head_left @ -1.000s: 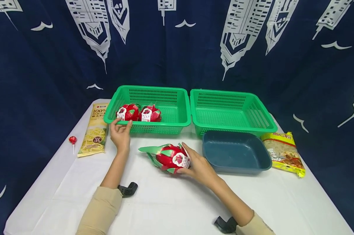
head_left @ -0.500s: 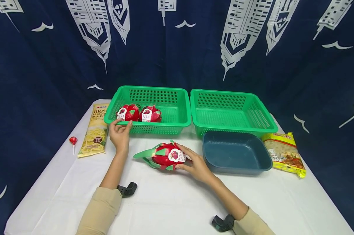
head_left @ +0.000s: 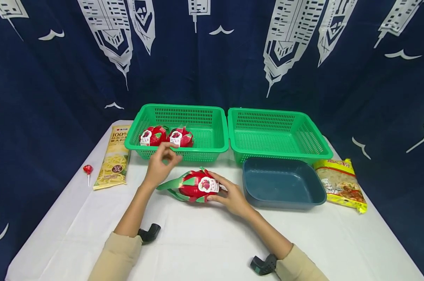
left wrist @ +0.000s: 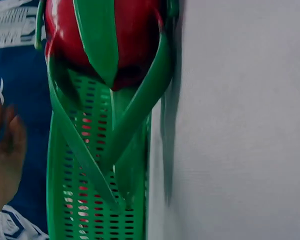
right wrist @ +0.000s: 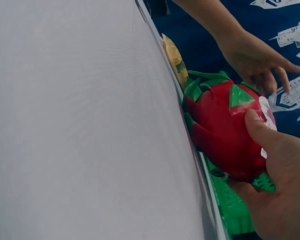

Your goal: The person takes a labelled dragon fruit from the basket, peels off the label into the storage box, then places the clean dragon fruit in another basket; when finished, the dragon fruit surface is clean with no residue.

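1. The right hand (head_left: pixel 232 197) grips a dragon fruit (head_left: pixel 192 185) that lies on the table (head_left: pixel 205 242); the fingers curl round the fruit's right end, and the thumb lies on its top beside the white label.
2. In the right wrist view the thumb (right wrist: pixel 262 131) presses the red skin next to the label, and the palm cups the fruit from behind.
3. The fruit stretches leftward from the right hand, its long green tip pointing toward the left hand (head_left: pixel 160 164).
4. The left hand hovers just above and beyond that tip, holding nothing, its fingers loosely bent and spread.
5. Just beyond the left hand stands the left basket (head_left: pixel 198 146) with two more fruits (head_left: pixel 166 136) inside, close to the fingertips.
6. To the right of the right hand sits a blue tray (head_left: pixel 305 195), near but apart from it; the right basket (head_left: pixel 312 150) is behind the tray.
7. Left of the left hand lie a noodle pack (head_left: pixel 115 158) and a lollipop (head_left: pixel 87 169); a yellow bag (head_left: pixel 340 183) lies far right.
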The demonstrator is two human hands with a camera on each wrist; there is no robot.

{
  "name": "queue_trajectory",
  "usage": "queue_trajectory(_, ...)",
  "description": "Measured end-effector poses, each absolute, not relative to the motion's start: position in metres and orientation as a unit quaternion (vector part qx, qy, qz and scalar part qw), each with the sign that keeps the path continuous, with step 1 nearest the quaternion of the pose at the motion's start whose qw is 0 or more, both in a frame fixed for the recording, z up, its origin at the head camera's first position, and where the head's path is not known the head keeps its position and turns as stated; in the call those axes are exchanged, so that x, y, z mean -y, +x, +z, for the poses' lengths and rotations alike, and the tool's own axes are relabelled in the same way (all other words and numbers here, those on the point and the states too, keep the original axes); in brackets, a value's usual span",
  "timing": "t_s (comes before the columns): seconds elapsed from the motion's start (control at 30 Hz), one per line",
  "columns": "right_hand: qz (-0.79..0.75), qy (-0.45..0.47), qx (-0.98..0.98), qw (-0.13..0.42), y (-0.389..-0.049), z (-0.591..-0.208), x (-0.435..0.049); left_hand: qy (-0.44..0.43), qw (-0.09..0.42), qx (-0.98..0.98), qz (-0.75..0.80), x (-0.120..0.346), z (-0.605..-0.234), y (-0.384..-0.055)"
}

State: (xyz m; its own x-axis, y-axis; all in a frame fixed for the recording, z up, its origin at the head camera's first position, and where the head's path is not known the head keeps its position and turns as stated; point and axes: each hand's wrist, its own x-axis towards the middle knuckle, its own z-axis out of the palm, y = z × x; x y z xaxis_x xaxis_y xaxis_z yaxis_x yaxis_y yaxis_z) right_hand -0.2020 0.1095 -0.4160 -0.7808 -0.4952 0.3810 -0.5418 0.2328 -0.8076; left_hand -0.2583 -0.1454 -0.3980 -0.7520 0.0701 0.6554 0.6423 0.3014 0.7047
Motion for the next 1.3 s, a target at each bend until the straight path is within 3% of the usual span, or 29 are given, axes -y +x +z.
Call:
queue_trajectory(0.13,0.512,0.329,0.793,0.029,-0.201,-0.414,-0.109,-0.317,0.076,0.832,-0.449,0.136,-0.404,-0.252)
queue_trajectory(0.2,0.514,0.322,0.794,0.044,-0.199,-0.412,-0.109,-0.322,0.022,0.855,-0.406,0.132,-0.41,-0.251)
queue_trajectory(0.3,0.524,0.301,0.792,0.086,-0.194,-0.407,-0.109,-0.327,-0.018,0.872,-0.363,0.128,-0.418,-0.25)
queue_trajectory(0.43,0.526,0.247,0.798,0.163,-0.186,-0.401,-0.105,-0.328,-0.023,0.884,-0.332,0.125,-0.421,-0.249)
queue_trajectory(0.53,0.536,0.199,0.798,0.188,-0.18,-0.401,-0.102,-0.325,-0.016,0.89,-0.32,0.124,-0.421,-0.247)
queue_trajectory(0.9,0.648,0.091,0.752,0.078,-0.185,-0.422,-0.095,-0.32,0.003,0.894,-0.314,0.124,-0.425,-0.247)
queue_trajectory(1.03,0.683,0.066,0.724,0.074,-0.188,-0.429,-0.093,-0.319,-0.002,0.895,-0.313,0.124,-0.426,-0.247)
queue_trajectory(1.3,0.712,0.05,0.69,0.123,-0.197,-0.433,-0.089,-0.31,-0.008,0.89,-0.335,0.125,-0.425,-0.248)
